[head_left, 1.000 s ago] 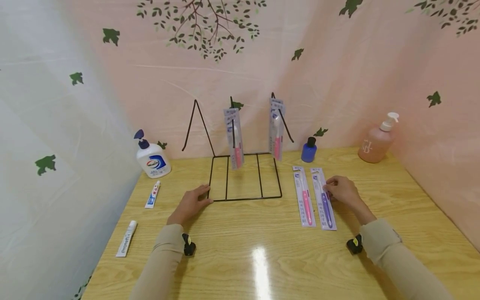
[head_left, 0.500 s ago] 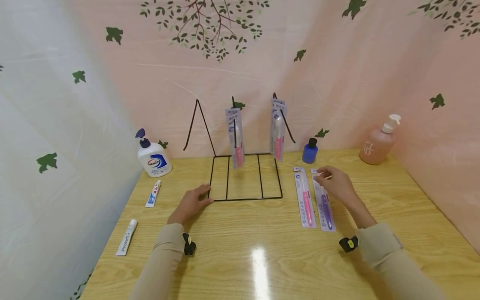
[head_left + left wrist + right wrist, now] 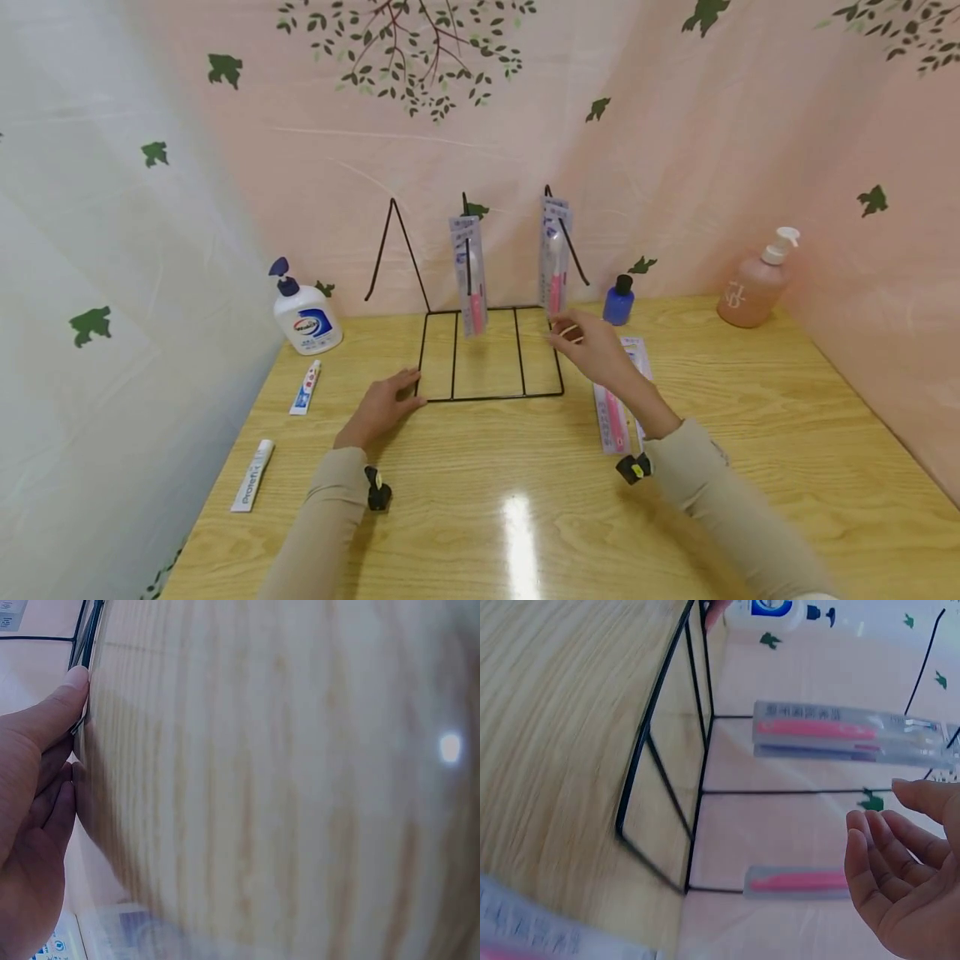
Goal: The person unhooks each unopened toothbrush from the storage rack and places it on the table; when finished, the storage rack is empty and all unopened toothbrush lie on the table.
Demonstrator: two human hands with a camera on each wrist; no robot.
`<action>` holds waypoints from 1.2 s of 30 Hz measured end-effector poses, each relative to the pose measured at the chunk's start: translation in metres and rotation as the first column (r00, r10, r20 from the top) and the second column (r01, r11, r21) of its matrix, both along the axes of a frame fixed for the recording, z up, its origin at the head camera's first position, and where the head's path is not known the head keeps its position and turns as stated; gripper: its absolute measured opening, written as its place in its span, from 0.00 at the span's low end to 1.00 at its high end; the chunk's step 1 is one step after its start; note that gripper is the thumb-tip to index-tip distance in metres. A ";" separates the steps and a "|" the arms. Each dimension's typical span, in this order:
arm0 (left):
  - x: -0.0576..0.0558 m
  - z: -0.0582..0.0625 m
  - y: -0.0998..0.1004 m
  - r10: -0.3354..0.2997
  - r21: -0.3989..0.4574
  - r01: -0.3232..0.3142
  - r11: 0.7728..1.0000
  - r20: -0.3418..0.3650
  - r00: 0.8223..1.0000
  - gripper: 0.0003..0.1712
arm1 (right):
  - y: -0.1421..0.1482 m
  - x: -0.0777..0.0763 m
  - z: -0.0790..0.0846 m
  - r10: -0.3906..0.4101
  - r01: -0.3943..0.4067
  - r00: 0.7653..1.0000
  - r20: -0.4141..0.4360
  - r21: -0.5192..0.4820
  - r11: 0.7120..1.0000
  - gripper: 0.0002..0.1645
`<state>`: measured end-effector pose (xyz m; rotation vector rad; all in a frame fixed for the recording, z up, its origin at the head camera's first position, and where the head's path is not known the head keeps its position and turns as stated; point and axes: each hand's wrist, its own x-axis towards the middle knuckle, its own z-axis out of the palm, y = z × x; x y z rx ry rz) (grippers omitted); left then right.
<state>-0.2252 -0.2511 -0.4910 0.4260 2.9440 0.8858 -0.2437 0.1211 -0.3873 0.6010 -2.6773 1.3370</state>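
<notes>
My left hand (image 3: 382, 408) grips the front left corner of a black wire rack (image 3: 495, 398); in the left wrist view its thumb (image 3: 73, 681) lies along the wire. My right hand (image 3: 600, 354) holds nothing, its fingers loosely bent, just below the packaged toothbrushes (image 3: 556, 258) on the rack's right hook. More packaged toothbrushes (image 3: 471, 292) hang from the middle hook, pink handles in front; the left hook (image 3: 381, 250) is bare. On the table, a pink toothbrush pack (image 3: 617, 425) and a second pack (image 3: 636, 350) lie partly hidden under my right hand and forearm.
A white pump bottle (image 3: 307, 321) stands at the back left, near two toothpaste tubes, one small (image 3: 305, 388) and one larger (image 3: 253, 477). A blue bottle (image 3: 618, 304) and a pink pump bottle (image 3: 752, 287) stand at the back right. A patterned curtain (image 3: 675, 167) hangs behind.
My right hand has left the purple toothbrush pack and moved left, past the pink one, to the rack's right side. The left hand has stayed on the rack's corner.
</notes>
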 end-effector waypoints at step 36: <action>0.003 0.005 0.003 0.013 -0.005 -0.013 1.000 0.022 1.000 0.33 | -0.110 -0.057 0.010 0.016 -0.046 0.998 -0.065 -0.489 0.871 0.20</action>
